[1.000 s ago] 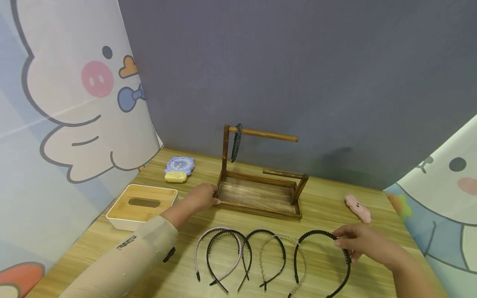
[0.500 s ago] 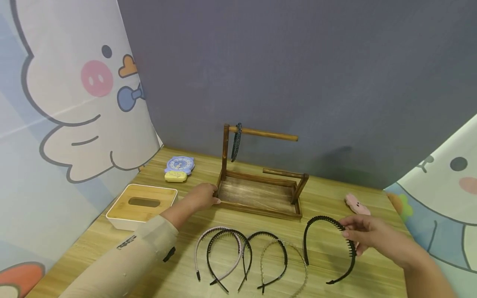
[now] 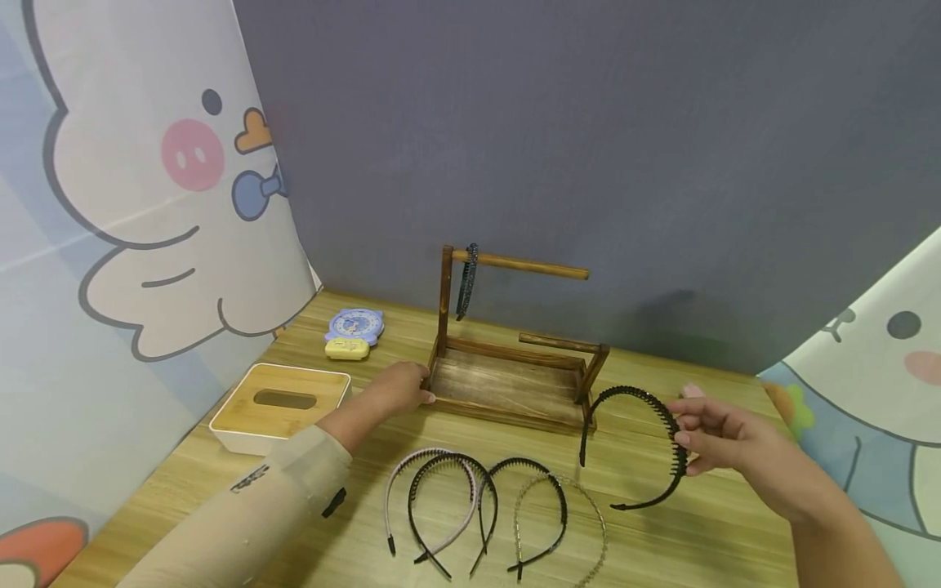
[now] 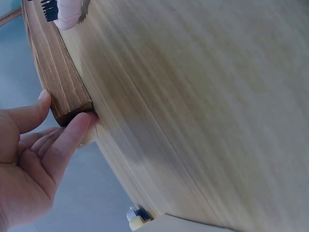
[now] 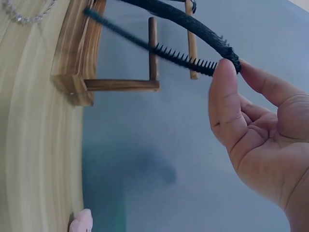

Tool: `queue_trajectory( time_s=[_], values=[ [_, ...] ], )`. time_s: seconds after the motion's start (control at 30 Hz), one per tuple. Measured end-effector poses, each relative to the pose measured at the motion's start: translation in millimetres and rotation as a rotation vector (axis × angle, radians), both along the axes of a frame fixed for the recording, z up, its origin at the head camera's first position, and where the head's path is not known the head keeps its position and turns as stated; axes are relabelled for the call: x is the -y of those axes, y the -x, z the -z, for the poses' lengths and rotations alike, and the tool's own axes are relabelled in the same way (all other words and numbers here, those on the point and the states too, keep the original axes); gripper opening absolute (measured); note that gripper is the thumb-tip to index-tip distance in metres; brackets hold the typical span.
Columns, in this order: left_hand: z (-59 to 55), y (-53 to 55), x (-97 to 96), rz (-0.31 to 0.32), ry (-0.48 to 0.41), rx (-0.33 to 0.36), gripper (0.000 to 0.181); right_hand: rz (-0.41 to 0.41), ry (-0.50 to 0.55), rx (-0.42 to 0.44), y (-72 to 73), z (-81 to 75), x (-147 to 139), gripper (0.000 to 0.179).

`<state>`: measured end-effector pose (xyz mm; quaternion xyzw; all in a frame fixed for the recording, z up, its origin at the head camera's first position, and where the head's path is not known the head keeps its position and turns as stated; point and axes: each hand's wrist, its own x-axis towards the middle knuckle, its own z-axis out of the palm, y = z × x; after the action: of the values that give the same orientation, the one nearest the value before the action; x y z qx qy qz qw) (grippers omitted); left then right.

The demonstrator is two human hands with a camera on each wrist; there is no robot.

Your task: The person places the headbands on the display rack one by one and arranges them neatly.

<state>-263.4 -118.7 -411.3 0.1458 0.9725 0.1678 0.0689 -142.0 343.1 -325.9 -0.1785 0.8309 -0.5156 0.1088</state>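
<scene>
My right hand [image 3: 724,437] pinches a black toothed headband [image 3: 665,408] between thumb and fingers, raised over the table. In the right wrist view the headband [image 5: 186,24] reaches left from my fingertips, its comb teeth showing. My left hand [image 3: 400,388] grips the left front corner of a wooden stand [image 3: 507,416]; in the left wrist view thumb and fingers lie around the tray's end [image 4: 67,92]. A dark glittery headband [image 3: 467,282] hangs on the stand's upper bar. In front lie a pink headband [image 3: 387,494], two thin black headbands [image 3: 422,535] and a clear beaded headband [image 3: 604,523].
A white tissue box with a wooden lid [image 3: 287,400] sits at the left. Behind it are a blue toy clock [image 3: 355,324] and a yellow case [image 3: 347,349]. A pink item [image 3: 691,392] lies partly behind my right hand. A grey backdrop [image 3: 588,147] rises behind the table.
My right hand has lifted the black toothed headband off the table and brought it up toward the stand. The clear headband shifted slightly. My left hand has stayed at the stand's corner.
</scene>
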Motion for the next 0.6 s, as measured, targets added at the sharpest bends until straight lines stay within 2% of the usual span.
queue_trajectory(
  time_s=[0.2, 0.43, 0.6],
  values=[
    [0.5, 0.3, -0.2, 0.0, -0.008, -0.001, 0.051, 0.022, 0.042, -0.087, 1.2, -11.6, 12.9, 0.04],
    [4.0, 2.9, 1.4, 0.003, -0.011, 0.003, 0.052, 0.083, 0.239, -0.2, 7.7, -25.3, 25.3, 0.04],
    [2.6, 2.8, 1.7, -0.001, -0.007, 0.018, 0.054, 0.143, 0.325, -0.253, 13.0, -35.1, 32.5, 0.041]
  ],
)
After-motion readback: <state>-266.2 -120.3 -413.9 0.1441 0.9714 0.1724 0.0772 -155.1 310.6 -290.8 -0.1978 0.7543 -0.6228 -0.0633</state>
